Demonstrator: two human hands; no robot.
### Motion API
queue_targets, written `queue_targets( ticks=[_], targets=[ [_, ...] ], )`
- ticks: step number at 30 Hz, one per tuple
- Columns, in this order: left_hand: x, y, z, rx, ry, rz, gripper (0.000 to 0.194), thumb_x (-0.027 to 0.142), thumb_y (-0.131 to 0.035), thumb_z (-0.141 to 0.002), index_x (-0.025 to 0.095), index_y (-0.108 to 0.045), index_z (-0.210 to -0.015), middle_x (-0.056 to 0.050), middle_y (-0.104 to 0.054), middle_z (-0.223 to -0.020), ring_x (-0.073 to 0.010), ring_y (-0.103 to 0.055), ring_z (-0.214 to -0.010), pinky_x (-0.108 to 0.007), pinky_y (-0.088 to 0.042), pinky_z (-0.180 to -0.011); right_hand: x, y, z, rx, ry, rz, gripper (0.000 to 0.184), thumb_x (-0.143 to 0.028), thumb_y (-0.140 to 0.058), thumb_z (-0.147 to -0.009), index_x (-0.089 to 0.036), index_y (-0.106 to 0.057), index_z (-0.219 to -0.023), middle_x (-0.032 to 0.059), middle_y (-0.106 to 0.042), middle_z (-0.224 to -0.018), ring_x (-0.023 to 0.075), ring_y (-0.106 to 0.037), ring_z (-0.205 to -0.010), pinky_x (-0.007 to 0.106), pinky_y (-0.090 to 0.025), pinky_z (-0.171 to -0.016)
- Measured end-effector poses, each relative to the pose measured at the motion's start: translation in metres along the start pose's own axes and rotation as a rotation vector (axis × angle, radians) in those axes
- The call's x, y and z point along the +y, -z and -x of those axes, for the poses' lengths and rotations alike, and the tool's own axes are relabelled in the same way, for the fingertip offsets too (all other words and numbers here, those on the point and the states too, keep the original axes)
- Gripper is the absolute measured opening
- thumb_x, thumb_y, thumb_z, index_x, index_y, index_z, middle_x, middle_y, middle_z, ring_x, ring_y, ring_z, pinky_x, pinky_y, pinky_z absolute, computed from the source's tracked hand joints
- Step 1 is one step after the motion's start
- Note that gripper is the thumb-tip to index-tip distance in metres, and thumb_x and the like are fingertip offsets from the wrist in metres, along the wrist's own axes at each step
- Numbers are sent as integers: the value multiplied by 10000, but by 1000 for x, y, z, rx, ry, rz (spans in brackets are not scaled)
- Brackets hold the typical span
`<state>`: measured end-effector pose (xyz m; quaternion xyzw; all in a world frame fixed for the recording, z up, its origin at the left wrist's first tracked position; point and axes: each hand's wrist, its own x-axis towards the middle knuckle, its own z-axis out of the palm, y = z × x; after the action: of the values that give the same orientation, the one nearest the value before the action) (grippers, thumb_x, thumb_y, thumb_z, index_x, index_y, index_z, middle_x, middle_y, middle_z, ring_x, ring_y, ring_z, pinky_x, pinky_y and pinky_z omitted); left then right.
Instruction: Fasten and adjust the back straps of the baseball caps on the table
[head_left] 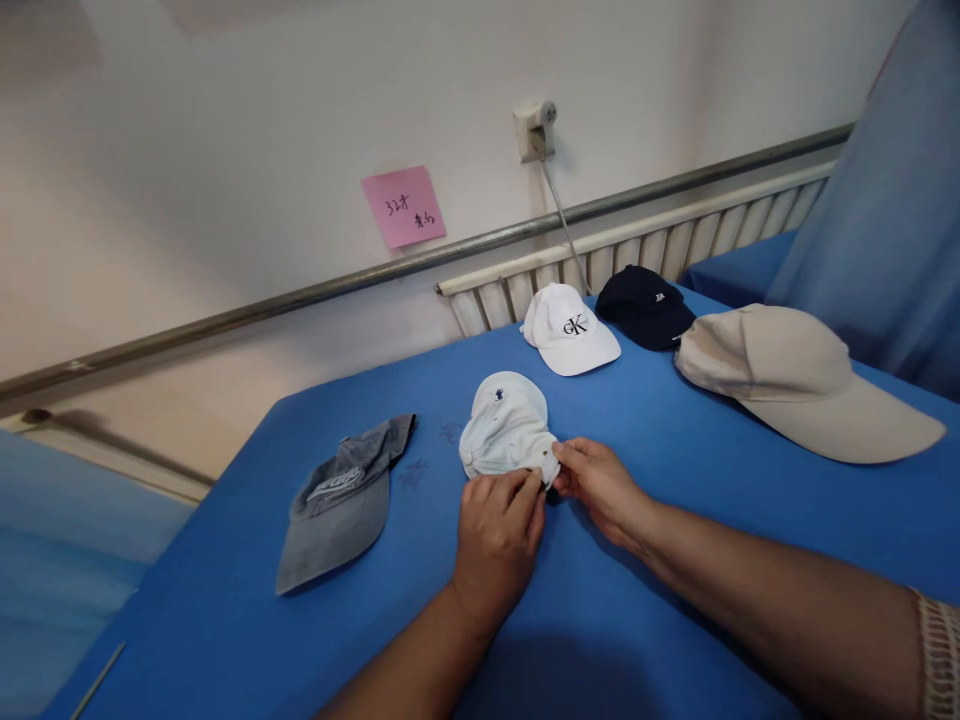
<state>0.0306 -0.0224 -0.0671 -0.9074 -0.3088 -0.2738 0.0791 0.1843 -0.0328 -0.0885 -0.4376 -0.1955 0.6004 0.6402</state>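
A pale light-blue cap (504, 425) lies on the blue table (600, 600), its crown squashed and its back toward me. My left hand (496, 535) has its fingers curled onto the cap's near edge. My right hand (600, 485) pinches the same edge from the right, thumb and fingers closed on the fabric. Both hands meet at the cap's rear rim.
A grey denim cap (341, 500) lies to the left. A white cap with black letters (570, 330), a dark navy cap (645, 305) and a large beige cap (795, 380) lie behind and to the right. A radiator (637, 245), a wall socket (534, 130) and a pink note (403, 205) are behind.
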Motion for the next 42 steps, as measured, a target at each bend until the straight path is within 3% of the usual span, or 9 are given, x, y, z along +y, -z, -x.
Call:
queue_targets(
  ticks=[8, 15, 21, 25, 29, 34, 38, 42],
  targets=[
    [5, 2, 1, -53, -60, -117, 297, 157, -541, -899, 180, -615, -1185, -101, -693, -1076, -239, -602, -889, -405, -403, -797, 2, 1, -1, -34, -104, -173, 279, -348, -804, -628, -167, -595, -665, -22, -585, -586, 92, -499, -508, 229, -406, -512],
    [4, 0, 1, -83, -33, -97, 317, 170, -523, -913, 179, -591, -1223, -111, -684, -1106, -241, -600, -911, -410, -407, -814, 1, 1, -1, -42, -142, -289, 201, -277, -766, -685, -177, -593, -675, -21, -606, -620, 97, -528, -535, 265, -506, -618],
    [-4, 0, -2, 18, 20, 50, 294, 208, -568, -903, 197, -597, -1195, -85, -701, -1030, -220, -609, -910, -390, -413, -831, -1, 1, 3, -96, -155, -366, 101, -234, -718, -758, -172, -639, -749, 36, -680, -780, 137, -612, -671, 309, -542, -749],
    [-9, 0, 0, 56, 52, 114, 290, 191, -575, -891, 200, -603, -1180, -81, -703, -1024, -214, -617, -926, -389, -421, -863, -1, -3, 12, -140, -186, -422, 86, -234, -721, -774, -171, -679, -815, 38, -686, -846, 127, -621, -726, 281, -534, -804],
    [-12, 1, 1, 60, 85, 133, 302, 204, -569, -886, 212, -610, -1185, -79, -699, -1033, -214, -622, -941, -393, -429, -880, -1, -5, 19, -225, -173, -311, 193, -247, -810, -691, -164, -666, -789, 19, -673, -814, 124, -628, -762, 263, -516, -795],
    [-10, 2, 2, 21, 127, 293, 296, 216, -572, -884, 227, -610, -1178, -78, -687, -1072, -220, -612, -994, -407, -435, -914, 1, 0, 16, -177, -120, -122, 324, -376, -838, -642, -175, -609, -752, -6, -648, -736, 115, -608, -677, 267, -509, -707],
    [-7, -1, 5, 47, 322, 505, 282, 236, -573, -885, 225, -601, -1166, -64, -694, -1027, -201, -635, -958, -361, -487, -863, 0, 2, 11, -176, -34, 37, 322, -441, -798, -674, -182, -629, -764, -5, -630, -720, 114, -579, -645, 217, -450, -569],
    [-8, -6, 5, 75, 487, 650, 158, 265, -586, -874, 211, -663, -1001, -43, -713, -929, -184, -663, -873, -318, -514, -801, -3, 1, 7, -191, 58, 162, 316, -454, -777, -690, -178, -640, -761, -13, -606, -679, 106, -549, -602, 203, -385, -501]
  ],
)
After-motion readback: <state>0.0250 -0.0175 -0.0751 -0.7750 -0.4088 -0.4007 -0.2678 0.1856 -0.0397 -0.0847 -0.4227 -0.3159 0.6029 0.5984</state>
